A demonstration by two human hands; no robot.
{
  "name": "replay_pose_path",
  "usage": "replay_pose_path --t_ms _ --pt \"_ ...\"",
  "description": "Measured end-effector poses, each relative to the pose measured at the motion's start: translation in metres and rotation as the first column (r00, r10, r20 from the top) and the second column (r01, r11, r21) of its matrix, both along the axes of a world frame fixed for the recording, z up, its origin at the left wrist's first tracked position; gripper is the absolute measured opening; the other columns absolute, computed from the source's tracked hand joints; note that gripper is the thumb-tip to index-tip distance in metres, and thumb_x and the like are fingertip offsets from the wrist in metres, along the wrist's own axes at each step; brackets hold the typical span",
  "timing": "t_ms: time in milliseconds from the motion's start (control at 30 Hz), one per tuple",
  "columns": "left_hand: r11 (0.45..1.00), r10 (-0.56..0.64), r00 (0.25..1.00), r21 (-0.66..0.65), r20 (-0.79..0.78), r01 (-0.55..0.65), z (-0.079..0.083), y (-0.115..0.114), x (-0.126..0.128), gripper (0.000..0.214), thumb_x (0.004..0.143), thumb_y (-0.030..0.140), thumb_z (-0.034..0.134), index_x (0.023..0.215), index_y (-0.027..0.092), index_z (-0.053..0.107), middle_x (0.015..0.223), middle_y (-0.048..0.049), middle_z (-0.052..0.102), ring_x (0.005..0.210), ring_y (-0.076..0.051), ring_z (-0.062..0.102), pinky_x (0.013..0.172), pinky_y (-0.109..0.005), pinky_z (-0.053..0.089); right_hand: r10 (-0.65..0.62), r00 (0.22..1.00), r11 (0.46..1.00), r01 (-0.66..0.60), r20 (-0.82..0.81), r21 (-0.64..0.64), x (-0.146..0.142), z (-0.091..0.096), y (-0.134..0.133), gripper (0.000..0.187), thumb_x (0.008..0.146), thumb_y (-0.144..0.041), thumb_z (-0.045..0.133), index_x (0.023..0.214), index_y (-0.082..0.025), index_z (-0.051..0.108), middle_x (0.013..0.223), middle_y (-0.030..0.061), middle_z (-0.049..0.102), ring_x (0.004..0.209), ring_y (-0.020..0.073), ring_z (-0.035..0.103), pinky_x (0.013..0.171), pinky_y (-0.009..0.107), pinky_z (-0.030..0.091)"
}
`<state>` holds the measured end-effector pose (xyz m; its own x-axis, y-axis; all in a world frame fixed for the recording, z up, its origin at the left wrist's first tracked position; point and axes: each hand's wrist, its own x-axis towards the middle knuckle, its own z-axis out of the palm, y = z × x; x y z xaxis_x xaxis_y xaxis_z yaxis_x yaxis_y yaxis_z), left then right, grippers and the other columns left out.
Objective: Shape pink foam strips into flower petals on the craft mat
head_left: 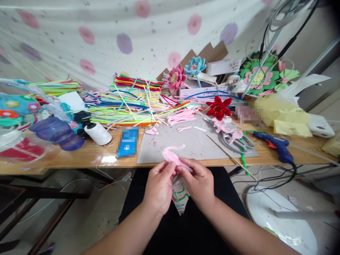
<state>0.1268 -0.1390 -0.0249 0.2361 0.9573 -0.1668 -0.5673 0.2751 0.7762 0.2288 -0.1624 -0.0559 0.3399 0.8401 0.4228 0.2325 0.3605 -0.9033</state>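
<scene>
Pink piece (170,155) is up in the air, just off the near edge of the grey mat (148,150), roughly mid-scene, held between both hands above the lap. Left hand (158,186) pinches its near side, thumb on top; right hand (199,182) pinches it just to the right, thumb tip close to the other thumb. Undersides of both grips hidden, so can't tell which fingers back the thumbs. Piece has a broad flat body and a thin tail curving off to the far right, unsupported. Reads as very light and soft: weight a non-issue, slip risk low if the surface is as fuzzy as it looks. The tail holds its curve in free air, so my guess is a bendable core, wire maybe; it should keep whatever bend it's given. Fragility: unlikely to snap, but a hard squeeze would probably crease or mat the flat part. Best hold: light fingertip pinch on the near end of the body, second pinch close by for control; I'd keep off the tail, it'd kink easily. Loose pink strips (182,117) on the far part of the mat look similarly light, much straighter.
</scene>
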Motion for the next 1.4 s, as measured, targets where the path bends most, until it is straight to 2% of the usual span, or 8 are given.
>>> replay_pose_path --t_ms 167,333,467,700,1033,1133,1233,1400 --pt "0.999 0.020 0.998 -0.039 -0.062 -0.022 -0.002 0.000 -0.001 0.016 0.074 0.024 0.069 0.087 0.013 0.071 0.079 -0.0049 0.070 0.076 -0.012 0.063 0.074 -0.022 0.049 0.092 0.983 0.989 -0.108 0.159 0.100 0.005 0.005 -0.002 0.025 0.080 -0.015 0.060 0.102 -0.025 0.066 0.090 0.0043 0.068 0.081 0.0171 0.064 0.071 0.031 0.053" --pt "0.997 -0.073 0.988 -0.003 -0.137 0.073 0.001 0.003 -0.008 0.016 0.075 0.025 0.068 0.083 0.012 0.071 0.080 -0.0077 0.072 0.075 -0.016 0.065 0.075 -0.028 0.050 -0.122 0.954 0.962 0.046 0.274 0.268 0.027 0.022 0.004 0.030 0.081 -0.016 0.059 0.109 -0.024 0.063 0.097 0.0077 0.059 0.088 0.0197 0.060 0.073 0.036 0.051" --pt "0.995 -0.094 0.978 -0.002 -0.187 0.095 0.003 0.003 -0.008 0.017 0.073 0.027 0.069 0.081 0.012 0.071 0.074 -0.0063 0.071 0.067 -0.016 0.063 0.068 -0.028 0.050 -0.060 0.879 0.971 -0.059 0.473 0.232 0.032 0.028 0.010 0.024 0.082 -0.013 0.056 0.100 -0.024 0.066 0.085 0.0055 0.062 0.077 0.0172 0.060 0.066 0.032 0.051" --pt "0.999 -0.021 0.985 -0.033 -0.171 0.015 0.005 0.001 -0.005 0.019 0.067 0.028 0.073 0.070 0.011 0.068 0.064 -0.0029 0.065 0.061 -0.013 0.058 0.062 -0.026 0.048 -0.019 0.888 0.983 -0.068 0.459 0.173 0.016 0.022 0.006 0.018 0.081 -0.011 0.055 0.092 -0.020 0.066 0.077 0.0045 0.061 0.072 0.0160 0.056 0.064 0.031 0.048" --pt "0.991 0.034 0.997 -0.130 -0.068 -0.043 -0.002 0.006 -0.008 0.015 0.068 0.026 0.072 0.071 0.012 0.066 0.066 -0.0026 0.065 0.062 -0.011 0.059 0.061 -0.022 0.046 0.007 0.818 0.976 -0.131 0.575 0.174 0.007 0.004 -0.009 0.041 0.081 -0.011 0.053 0.121 -0.022 0.057 0.097 0.0093 0.053 0.090 0.0212 0.051 0.074 0.038 0.047" --pt "0.998 0.018 0.983 -0.055 -0.184 -0.028 -0.006 0.007 -0.011 0.018 0.071 0.029 0.070 0.069 0.012 0.063 0.063 -0.0013 0.063 0.057 -0.010 0.056 0.056 -0.022 0.044 0.100 0.882 0.967 -0.195 0.461 0.163 0.013 0.005 -0.006 0.032 0.083 -0.015 0.052 0.112 -0.025 0.062 0.093 0.0069 0.055 0.088 0.0195 0.055 0.074 0.036 0.048" --pt "0.989 -0.123 0.929 0.037 -0.350 0.144 -0.004 0.005 -0.013 0.022 0.076 0.034 0.064 0.070 0.013 0.062 0.062 -0.0022 0.062 0.057 -0.012 0.057 0.057 -0.024 0.043 0.171 0.970 0.983 -0.179 0.173 0.037 0.022 0.018 0.006 0.022 0.086 -0.024 0.051 0.102 -0.022 0.065 0.082 0.0041 0.056 0.077 0.0156 0.057 0.067 0.030 0.049" --pt "0.921 -0.249 0.765 0.099 -0.593 0.377 0.005 -0.001 -0.013 0.026 0.081 0.031 0.055 0.061 0.015 0.056 0.055 -0.0020 0.059 0.052 -0.012 0.052 0.052 -0.023 0.037 0.412 0.904 0.874 -0.427 -0.111 -0.233 0.028 0.034 0.028 0.019 0.078 -0.034 0.062 0.073 -0.016 0.064 0.066 0.0003 0.059 0.058 0.0107 0.055 0.055 0.023 0.045"
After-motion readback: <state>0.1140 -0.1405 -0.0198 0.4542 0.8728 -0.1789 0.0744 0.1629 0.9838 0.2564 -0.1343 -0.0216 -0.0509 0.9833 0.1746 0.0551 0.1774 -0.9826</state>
